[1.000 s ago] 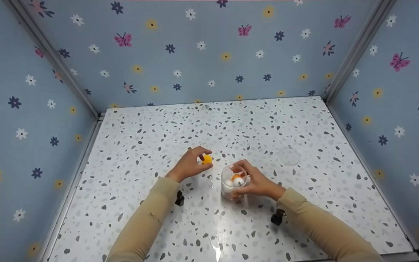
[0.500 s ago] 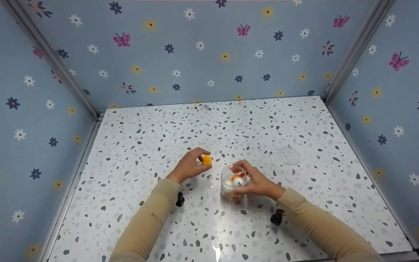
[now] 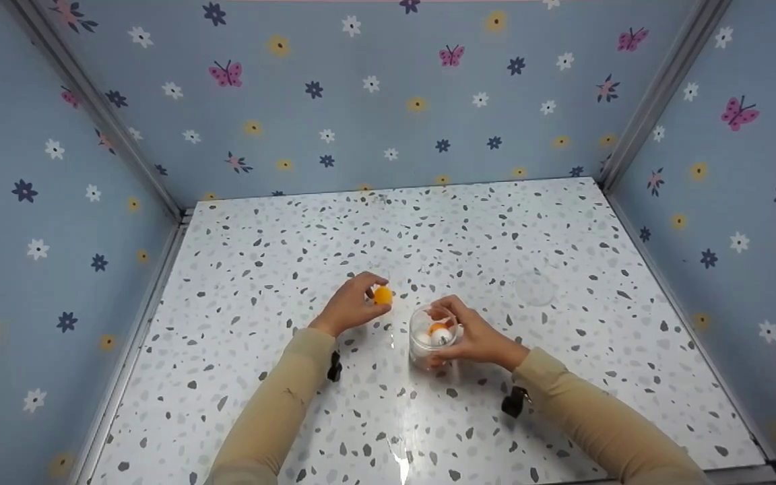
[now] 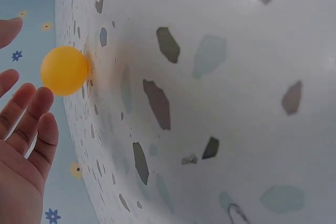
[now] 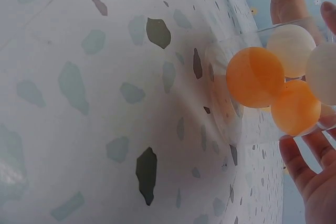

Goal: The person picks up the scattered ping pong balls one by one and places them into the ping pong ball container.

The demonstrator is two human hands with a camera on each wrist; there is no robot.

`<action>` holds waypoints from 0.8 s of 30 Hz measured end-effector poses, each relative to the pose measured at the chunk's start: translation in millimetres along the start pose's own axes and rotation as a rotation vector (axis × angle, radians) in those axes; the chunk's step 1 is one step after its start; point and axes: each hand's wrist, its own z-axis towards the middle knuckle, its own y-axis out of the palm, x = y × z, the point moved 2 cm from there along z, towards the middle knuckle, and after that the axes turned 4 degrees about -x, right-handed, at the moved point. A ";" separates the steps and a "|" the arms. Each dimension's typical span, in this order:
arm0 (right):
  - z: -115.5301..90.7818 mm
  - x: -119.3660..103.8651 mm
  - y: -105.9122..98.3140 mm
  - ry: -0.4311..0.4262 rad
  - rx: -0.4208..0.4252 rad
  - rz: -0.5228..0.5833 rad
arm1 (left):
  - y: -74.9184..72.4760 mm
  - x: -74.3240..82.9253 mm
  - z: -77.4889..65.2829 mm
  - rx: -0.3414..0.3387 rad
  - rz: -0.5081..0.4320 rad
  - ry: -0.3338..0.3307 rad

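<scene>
A yellow-orange ping-pong ball (image 3: pixel 382 296) sits on the speckled table, left of the jar. My left hand (image 3: pixel 356 303) is around it, thumb and fingers spread apart on either side. In the left wrist view, the thumb stands away from the ball (image 4: pixel 64 70), while a fingertip overlaps its lower edge. With my right hand (image 3: pixel 474 337) I grip a clear round jar (image 3: pixel 422 357) from its right side, thumb in front and fingers behind. Several balls fill it, among them an orange ball (image 5: pixel 254 77) and a white ball (image 5: pixel 291 50). The jar's mouth faces up, uncovered.
A clear round lid (image 3: pixel 536 288) lies flat on the table (image 3: pixel 334 229) to the right, behind my right hand. Patterned blue panels (image 3: pixel 388 81) enclose the table at the back and both sides. Small black devices (image 3: pixel 513 402) hang at both wrists.
My left fingers have shifted slightly back from the ball, and more of it shows between them. The jar and my right hand stay in place.
</scene>
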 end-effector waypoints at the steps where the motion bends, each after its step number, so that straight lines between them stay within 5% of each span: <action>1: -0.1 -0.1 0.1 0.002 0.002 0.000 | 0.3 -0.4 0.4 -0.002 0.003 -0.002; 24: 0.5 3.1 -0.5 0.005 -0.004 0.005 | 1.1 -6.1 13.7 -0.077 0.123 -0.090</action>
